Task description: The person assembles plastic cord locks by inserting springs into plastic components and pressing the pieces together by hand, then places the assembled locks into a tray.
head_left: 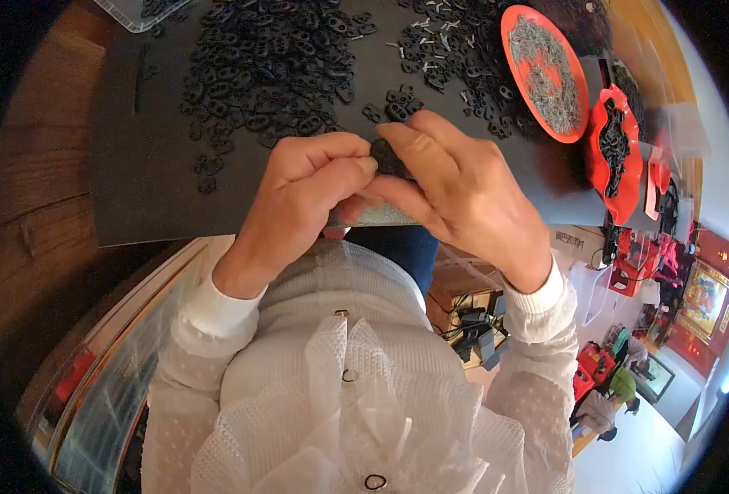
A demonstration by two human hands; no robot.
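Note:
Over the table's near edge, both my hands meet around a small black plastic piece [383, 156]. My left hand [299, 193] pinches it from the left between thumb and forefinger. My right hand [476, 185] closes on it from the right, its fingers covering much of the piece. Just beyond my fingertips lie a few loose black parts [401, 103]. A wide heap of small black parts with holes [270, 70] spreads at the far left. Farther right, black parts mixed with small silvery metal pieces [443, 53] are scattered.
The dark table mat [146, 193] carries everything. At the right stand a red plate [569, 136] of fine metal pieces and a red wavy-edged dish [626, 202] of black parts. A clear plastic box [134, 18] sits at the far left corner. People [607, 407] show in the background right.

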